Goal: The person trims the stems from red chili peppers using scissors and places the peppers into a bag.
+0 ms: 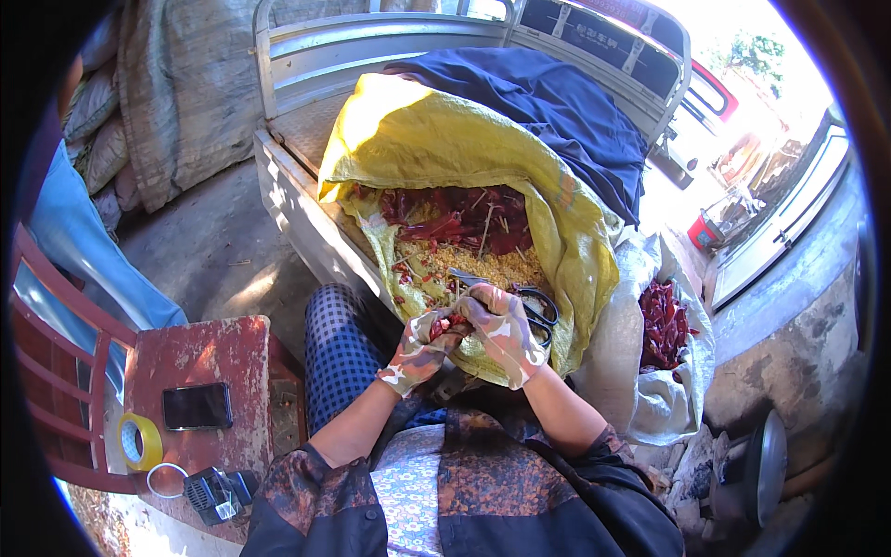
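In front of me a yellow woven sack (pixel 422 139) gapes wide, with dark red dried chilies (pixel 455 218) heaped at its back and yellow seeds (pixel 506 267) and chili scraps nearer. Both hands wear camouflage-patterned gloves and meet over the sack's near edge. My left hand (pixel 418 355) is closed round a dried red chili (pixel 449 325). The fingers of my right hand (pixel 506 332) pinch at the same piece, hiding part of it. Black-handled scissors (pixel 541 314) rest on the seeds, their middle hidden behind my right hand.
A white sack (pixel 608 371) of dried chilies stands at right. Behind is a metal cart bed (pixel 288 153) bearing dark blue cloth (pixel 557 102). At left, a red wooden chair (pixel 200 348) holds a phone (pixel 197 407), a tape roll (pixel 139 441) and a black device (pixel 215 495). Someone's blue-trousered leg (pixel 88 241) is beside it.
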A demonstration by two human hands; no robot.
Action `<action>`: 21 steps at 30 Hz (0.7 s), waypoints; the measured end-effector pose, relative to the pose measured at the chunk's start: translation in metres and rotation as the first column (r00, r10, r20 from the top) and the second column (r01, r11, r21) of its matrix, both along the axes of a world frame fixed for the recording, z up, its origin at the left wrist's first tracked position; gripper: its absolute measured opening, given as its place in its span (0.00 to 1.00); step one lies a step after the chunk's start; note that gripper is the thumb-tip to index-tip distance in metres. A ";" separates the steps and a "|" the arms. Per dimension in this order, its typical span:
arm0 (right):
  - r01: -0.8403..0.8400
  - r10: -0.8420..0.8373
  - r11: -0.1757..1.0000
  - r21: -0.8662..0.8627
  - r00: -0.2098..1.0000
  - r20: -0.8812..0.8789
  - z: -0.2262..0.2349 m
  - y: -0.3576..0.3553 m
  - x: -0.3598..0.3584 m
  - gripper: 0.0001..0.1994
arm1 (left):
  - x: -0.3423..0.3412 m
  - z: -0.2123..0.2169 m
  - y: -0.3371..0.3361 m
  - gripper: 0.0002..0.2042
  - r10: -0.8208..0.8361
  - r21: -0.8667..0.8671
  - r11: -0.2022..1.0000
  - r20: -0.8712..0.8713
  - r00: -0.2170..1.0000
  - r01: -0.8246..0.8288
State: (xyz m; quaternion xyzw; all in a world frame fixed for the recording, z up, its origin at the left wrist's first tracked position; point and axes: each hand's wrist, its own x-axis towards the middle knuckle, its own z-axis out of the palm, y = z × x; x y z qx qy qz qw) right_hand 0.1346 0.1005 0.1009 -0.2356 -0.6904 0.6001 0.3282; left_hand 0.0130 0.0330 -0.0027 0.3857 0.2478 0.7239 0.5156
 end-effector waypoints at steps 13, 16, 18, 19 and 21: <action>0.093 -0.136 0.694 -0.714 0.991 -0.003 0.009 -0.011 -0.009 0.07 | -0.001 0.007 -0.011 0.17 0.049 -0.059 0.997 0.006 0.999 -0.048; -0.003 -0.081 0.773 -0.634 0.991 -0.105 -0.010 0.008 -0.001 0.07 | -0.002 0.010 -0.008 0.18 0.040 -0.063 0.997 0.108 0.993 -0.033; 0.006 -0.054 0.874 -0.485 0.995 -0.086 -0.016 0.022 0.003 0.06 | -0.005 0.008 -0.003 0.12 0.187 -0.087 0.980 0.123 0.975 -0.177; 0.030 -0.056 0.920 -0.391 0.997 -0.055 -0.015 0.029 0.005 0.05 | -0.011 0.019 -0.006 0.12 0.216 -0.099 0.973 0.078 0.973 -0.208; -0.155 0.179 0.964 -0.216 0.979 0.097 -0.012 0.031 0.011 0.06 | -0.023 0.030 -0.009 0.11 0.271 -0.123 0.960 0.156 0.950 -0.253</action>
